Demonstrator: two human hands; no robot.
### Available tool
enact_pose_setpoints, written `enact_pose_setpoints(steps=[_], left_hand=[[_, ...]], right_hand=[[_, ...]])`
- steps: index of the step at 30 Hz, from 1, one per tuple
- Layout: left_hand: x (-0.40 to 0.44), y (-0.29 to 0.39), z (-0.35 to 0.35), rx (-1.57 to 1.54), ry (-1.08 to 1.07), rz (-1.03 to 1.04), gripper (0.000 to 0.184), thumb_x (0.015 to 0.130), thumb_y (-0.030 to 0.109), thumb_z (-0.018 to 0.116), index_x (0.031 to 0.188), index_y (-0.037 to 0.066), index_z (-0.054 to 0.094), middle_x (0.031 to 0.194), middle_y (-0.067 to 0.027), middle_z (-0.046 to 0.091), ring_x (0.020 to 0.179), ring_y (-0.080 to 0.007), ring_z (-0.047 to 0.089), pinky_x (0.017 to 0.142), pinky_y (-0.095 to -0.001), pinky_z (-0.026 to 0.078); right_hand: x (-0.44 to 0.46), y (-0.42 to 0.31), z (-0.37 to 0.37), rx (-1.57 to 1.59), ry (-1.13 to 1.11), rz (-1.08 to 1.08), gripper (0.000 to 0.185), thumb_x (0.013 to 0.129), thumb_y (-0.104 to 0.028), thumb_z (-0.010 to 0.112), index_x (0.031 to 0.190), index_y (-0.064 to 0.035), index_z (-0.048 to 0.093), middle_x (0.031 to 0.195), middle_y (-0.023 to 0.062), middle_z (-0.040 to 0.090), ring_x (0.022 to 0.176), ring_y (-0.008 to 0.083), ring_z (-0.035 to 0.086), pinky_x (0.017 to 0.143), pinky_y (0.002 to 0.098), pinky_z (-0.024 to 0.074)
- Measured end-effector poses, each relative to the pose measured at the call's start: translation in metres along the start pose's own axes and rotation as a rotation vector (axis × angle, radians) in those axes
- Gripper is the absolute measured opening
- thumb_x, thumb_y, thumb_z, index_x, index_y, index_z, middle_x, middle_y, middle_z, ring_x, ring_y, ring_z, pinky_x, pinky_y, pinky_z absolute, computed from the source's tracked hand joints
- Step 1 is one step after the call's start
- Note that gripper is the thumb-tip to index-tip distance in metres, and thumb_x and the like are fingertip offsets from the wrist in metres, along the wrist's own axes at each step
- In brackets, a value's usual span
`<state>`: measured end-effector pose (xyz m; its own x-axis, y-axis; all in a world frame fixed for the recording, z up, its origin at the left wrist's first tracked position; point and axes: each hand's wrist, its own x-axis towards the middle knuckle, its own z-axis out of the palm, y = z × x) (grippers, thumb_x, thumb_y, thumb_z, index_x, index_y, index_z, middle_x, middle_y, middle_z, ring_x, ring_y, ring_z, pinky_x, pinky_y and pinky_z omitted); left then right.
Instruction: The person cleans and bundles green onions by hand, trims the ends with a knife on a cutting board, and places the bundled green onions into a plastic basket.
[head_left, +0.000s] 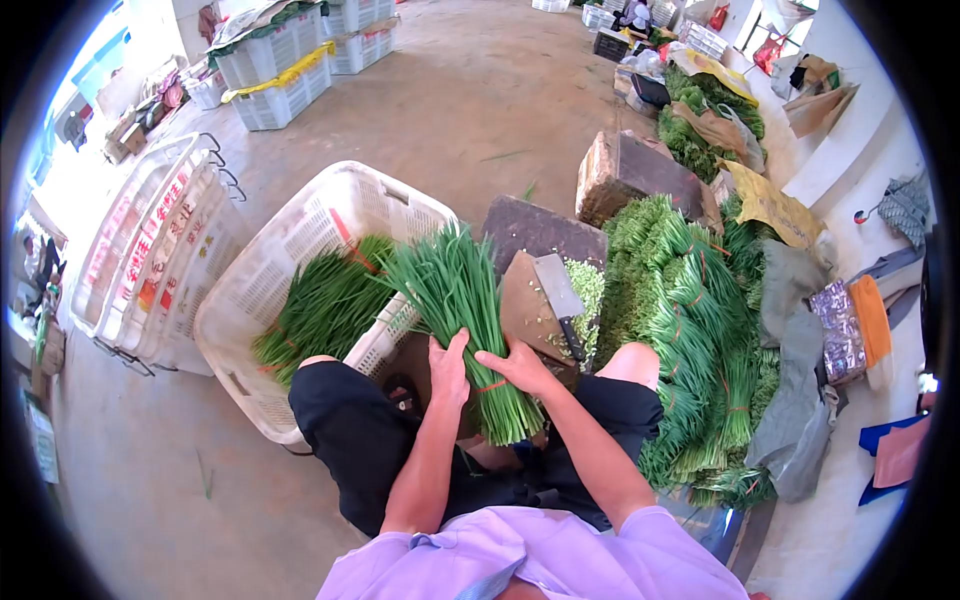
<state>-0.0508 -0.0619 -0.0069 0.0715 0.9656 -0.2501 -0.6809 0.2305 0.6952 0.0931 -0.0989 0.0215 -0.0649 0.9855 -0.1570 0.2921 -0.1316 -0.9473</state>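
Observation:
Between my knees I hold a bundle of green chives (450, 290), its leafy end away from me and its pale cut ends towards me, with a red band around the stalks. My left hand (449, 365) wraps the bundle's left side. My right hand (516, 366) grips it from the right, thumb across the stalks. Just beyond my right hand, a cleaver (558, 287) with a black handle lies on a chopping block (525, 300), beside chopped pale stem ends (585, 285). A white plastic crate (240, 290) on my left contains more chives (320, 300).
Many banded chive bundles (690, 320) are piled at my right beside grey sacking (790, 400). Stacked white crates (165, 250) stand at the left, with further crates (275, 75) behind. A dark-topped block (640, 175) sits ahead on the right. A person (635, 15) is far back.

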Motion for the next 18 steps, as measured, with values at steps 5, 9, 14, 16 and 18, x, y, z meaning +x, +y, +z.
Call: enact_pose_setpoints(steps=[5, 9, 14, 16, 18], left_hand=[[-0.002, 0.000, -0.001, -0.083, 0.045, -0.012, 0.036, 0.095, 0.007, 0.064, 0.129, 0.001, 0.052, 0.120, -0.0089, 0.064, 0.105, -0.0204, 0.065, 0.093, -0.0363, 0.053], [-0.003, 0.001, -0.001, -0.107, 0.010, -0.016, 0.029, 0.102, 0.012, 0.060, 0.128, 0.003, 0.055, 0.121, -0.0080, 0.064, 0.107, -0.0195, 0.064, 0.094, -0.0357, 0.053], [-0.002, -0.004, -0.002, -0.121, -0.017, -0.001, 0.027, 0.102, 0.013, 0.060, 0.127, 0.004, 0.057, 0.120, -0.0060, 0.065, 0.106, -0.0173, 0.064, 0.094, -0.0339, 0.052], [-0.001, -0.004, 0.001, -0.089, -0.002, 0.029, 0.026, 0.102, 0.013, 0.060, 0.127, 0.003, 0.057, 0.120, -0.0062, 0.065, 0.105, -0.0170, 0.064, 0.093, -0.0334, 0.053], [-0.001, -0.006, -0.001, -0.035, -0.001, 0.067, 0.026, 0.101, 0.011, 0.061, 0.126, 0.003, 0.058, 0.119, -0.0060, 0.066, 0.102, -0.0148, 0.064, 0.091, -0.0307, 0.052]], right_hand=[[0.003, 0.020, 0.005, 0.035, 0.024, -0.007, 0.070, 0.096, -0.041, 0.065, 0.144, 0.0047, 0.044, 0.135, 0.0220, 0.059, 0.126, 0.0287, 0.056, 0.110, 0.0389, 0.0397], [0.001, 0.008, 0.004, 0.084, 0.023, -0.005, 0.067, 0.097, -0.038, 0.064, 0.144, 0.0049, 0.044, 0.134, 0.0212, 0.060, 0.124, 0.0273, 0.057, 0.109, 0.0384, 0.0408], [-0.002, 0.003, 0.001, 0.026, 0.104, 0.008, 0.065, 0.095, -0.034, 0.069, 0.141, 0.0052, 0.046, 0.129, 0.0204, 0.062, 0.119, 0.0246, 0.059, 0.104, 0.0370, 0.0447], [0.000, -0.002, 0.000, -0.092, 0.192, -0.001, 0.066, 0.092, -0.031, 0.074, 0.141, 0.0047, 0.047, 0.125, 0.0212, 0.063, 0.117, 0.0257, 0.060, 0.103, 0.0368, 0.0454], [0.000, -0.030, -0.002, -0.405, 0.660, -0.271, 0.052, 0.088, -0.022, 0.077, 0.131, -0.0006, 0.057, 0.112, 0.0182, 0.067, 0.103, 0.0296, 0.066, 0.093, 0.0384, 0.0516]])
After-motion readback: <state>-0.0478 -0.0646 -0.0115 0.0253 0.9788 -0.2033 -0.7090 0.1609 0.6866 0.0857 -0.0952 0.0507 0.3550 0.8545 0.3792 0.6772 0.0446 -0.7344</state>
